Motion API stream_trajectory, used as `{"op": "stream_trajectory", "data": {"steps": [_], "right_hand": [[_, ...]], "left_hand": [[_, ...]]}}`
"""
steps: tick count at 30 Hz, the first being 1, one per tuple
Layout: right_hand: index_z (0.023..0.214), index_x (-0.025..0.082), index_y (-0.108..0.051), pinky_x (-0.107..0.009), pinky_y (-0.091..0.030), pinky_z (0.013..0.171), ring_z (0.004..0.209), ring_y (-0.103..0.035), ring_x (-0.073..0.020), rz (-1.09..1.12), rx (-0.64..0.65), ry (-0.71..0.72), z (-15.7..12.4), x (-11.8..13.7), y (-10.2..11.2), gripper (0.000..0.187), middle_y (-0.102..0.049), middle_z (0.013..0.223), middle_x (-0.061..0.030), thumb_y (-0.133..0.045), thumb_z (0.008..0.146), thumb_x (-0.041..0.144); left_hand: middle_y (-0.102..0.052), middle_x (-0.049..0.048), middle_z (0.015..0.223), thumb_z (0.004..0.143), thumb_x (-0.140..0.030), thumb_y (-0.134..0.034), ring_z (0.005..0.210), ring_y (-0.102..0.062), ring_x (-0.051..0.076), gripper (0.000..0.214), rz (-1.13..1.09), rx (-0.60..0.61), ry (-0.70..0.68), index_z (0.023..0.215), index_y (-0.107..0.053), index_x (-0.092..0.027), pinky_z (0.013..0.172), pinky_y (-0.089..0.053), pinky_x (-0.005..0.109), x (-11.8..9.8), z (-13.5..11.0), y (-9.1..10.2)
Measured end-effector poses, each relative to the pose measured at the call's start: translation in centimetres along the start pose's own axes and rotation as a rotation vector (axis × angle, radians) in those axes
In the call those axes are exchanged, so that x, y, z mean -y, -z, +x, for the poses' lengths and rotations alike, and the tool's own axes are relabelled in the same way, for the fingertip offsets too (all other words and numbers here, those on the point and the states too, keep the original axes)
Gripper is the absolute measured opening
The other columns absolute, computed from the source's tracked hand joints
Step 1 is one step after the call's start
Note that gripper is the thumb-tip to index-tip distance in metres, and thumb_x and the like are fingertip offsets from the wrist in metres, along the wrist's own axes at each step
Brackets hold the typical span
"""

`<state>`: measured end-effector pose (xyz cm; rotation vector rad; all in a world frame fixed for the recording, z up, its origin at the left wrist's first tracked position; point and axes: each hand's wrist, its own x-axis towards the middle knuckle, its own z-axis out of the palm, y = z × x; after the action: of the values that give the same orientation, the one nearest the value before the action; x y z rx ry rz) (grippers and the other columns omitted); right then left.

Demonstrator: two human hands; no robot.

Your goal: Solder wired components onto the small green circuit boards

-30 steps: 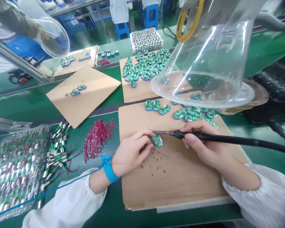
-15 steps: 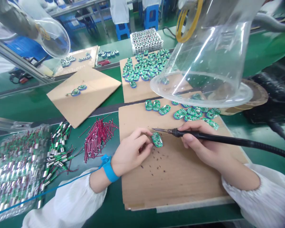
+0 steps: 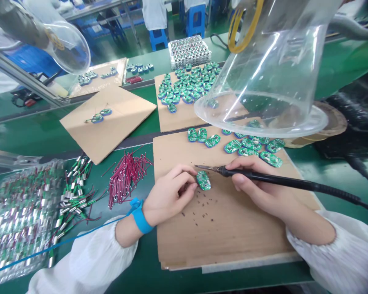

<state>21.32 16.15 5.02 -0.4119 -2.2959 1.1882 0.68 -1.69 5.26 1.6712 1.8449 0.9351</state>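
We log a green circuit board (image 3: 203,180) lying on a cardboard sheet (image 3: 221,232) on the green worktop (image 3: 141,263), flecked with dark specks (image 3: 199,208) just below it. Our left hand (image 3: 170,195) sits beside it, grip curled, fingertips (image 3: 195,182) touching the board's edge; whether it is clenched on the board we cannot tell. Our right hand (image 3: 260,183) has a firm pen-style grip on a black soldering iron (image 3: 263,178), its tip just above the board, apart from it.

More boards lie scattered up the sheet, partly under a clear plastic hood (image 3: 263,77), with further boards on two cardboard sheets (image 3: 184,110) beyond. To the left: a bundle of red wires (image 3: 125,177), wired silver-sleeved leads (image 3: 75,192) and a clear bag of the same (image 3: 21,214). A blue wrist strap (image 3: 140,216) circles the left wrist above a white sleeve (image 3: 86,261). Past the bench, a tray of metal parts (image 3: 188,51), blue stools (image 3: 158,39) and a second clear hood (image 3: 61,45)
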Motion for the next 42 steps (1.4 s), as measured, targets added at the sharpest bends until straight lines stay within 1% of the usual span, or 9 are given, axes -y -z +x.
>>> {"op": "stream_trajectory", "data": {"steps": [5, 9, 19, 24, 31, 37, 42], "right_hand": [[0.114, 0.029, -0.063, -0.029, -0.054, 0.076, 0.079, -0.067, -0.0173, -0.019, 0.035, 0.016, 0.17, 0.15, 0.05, 0.013, -0.069, 0.090, -0.0015, -0.063, 0.101, 0.030], [0.115, 0.029, -0.064, -0.030, -0.054, 0.079, 0.080, -0.067, -0.0171, -0.029, 0.042, 0.016, 0.12, 0.15, 0.05, 0.014, -0.069, 0.091, -0.0013, -0.063, 0.101, 0.031], [0.115, 0.029, -0.062, -0.029, -0.053, 0.077, 0.080, -0.066, -0.0156, -0.021, 0.036, -0.011, -0.02, 0.02, 0.00, 0.013, -0.069, 0.094, -0.0009, -0.062, 0.102, 0.031], [0.116, 0.028, -0.061, -0.030, -0.053, 0.072, 0.076, -0.067, -0.0158, -0.018, 0.020, -0.028, -0.04, 0.06, -0.05, 0.014, -0.069, 0.095, -0.0019, -0.061, 0.102, 0.032], [0.114, 0.029, -0.062, -0.029, -0.054, 0.076, 0.083, -0.068, -0.0168, -0.025, 0.027, -0.020, 0.05, 0.45, 0.08, 0.012, -0.068, 0.093, -0.0012, -0.061, 0.102, 0.030], [0.114, 0.029, -0.063, -0.031, -0.053, 0.071, 0.080, -0.068, -0.0179, -0.022, 0.037, -0.050, -0.16, 0.43, 0.12, 0.013, -0.069, 0.095, -0.0021, -0.062, 0.101, 0.031], [0.118, 0.029, -0.063, -0.033, -0.050, 0.063, 0.076, -0.067, -0.0201, 0.067, -0.040, -0.104, -0.59, -0.23, -0.04, 0.017, -0.070, 0.093, -0.0039, -0.063, 0.101, 0.033]], "left_hand": [[-0.063, 0.0042, 0.123, 0.100, -0.019, -0.054, 0.066, -0.051, 0.007, 0.009, -0.003, 0.002, 0.000, 0.095, -0.061, -0.019, 0.067, -0.048, 0.026, 0.10, 0.05, -0.05], [-0.063, 0.0038, 0.121, 0.100, -0.018, -0.054, 0.065, -0.051, 0.007, 0.009, -0.001, 0.000, -0.006, 0.093, -0.060, -0.018, 0.066, -0.048, 0.025, -0.04, 0.13, 0.07], [-0.063, 0.0025, 0.120, 0.098, -0.015, -0.056, 0.065, -0.050, 0.006, 0.008, -0.014, -0.006, 0.008, 0.094, -0.062, -0.018, 0.066, -0.047, 0.025, 0.15, 0.06, -0.20], [-0.063, 0.0024, 0.120, 0.099, -0.016, -0.056, 0.066, -0.051, 0.006, 0.009, -0.009, 0.006, 0.004, 0.093, -0.062, -0.018, 0.067, -0.047, 0.025, 0.12, 0.09, -0.11], [-0.065, 0.0022, 0.112, 0.099, -0.016, -0.055, 0.070, -0.054, 0.009, 0.010, -0.010, 0.011, -0.008, 0.093, -0.063, -0.018, 0.069, -0.047, 0.025, 0.02, 0.14, -0.11], [-0.065, 0.0025, 0.108, 0.100, -0.016, -0.054, 0.072, -0.055, 0.010, 0.011, -0.014, 0.017, -0.011, 0.092, -0.061, -0.018, 0.069, -0.048, 0.026, -0.07, 0.26, -0.08], [-0.060, 0.0036, 0.109, 0.099, -0.018, -0.054, 0.070, -0.052, 0.009, 0.009, -0.041, -0.016, 0.040, 0.092, -0.059, -0.019, 0.065, -0.047, 0.026, -0.03, 0.13, -0.12]]}}
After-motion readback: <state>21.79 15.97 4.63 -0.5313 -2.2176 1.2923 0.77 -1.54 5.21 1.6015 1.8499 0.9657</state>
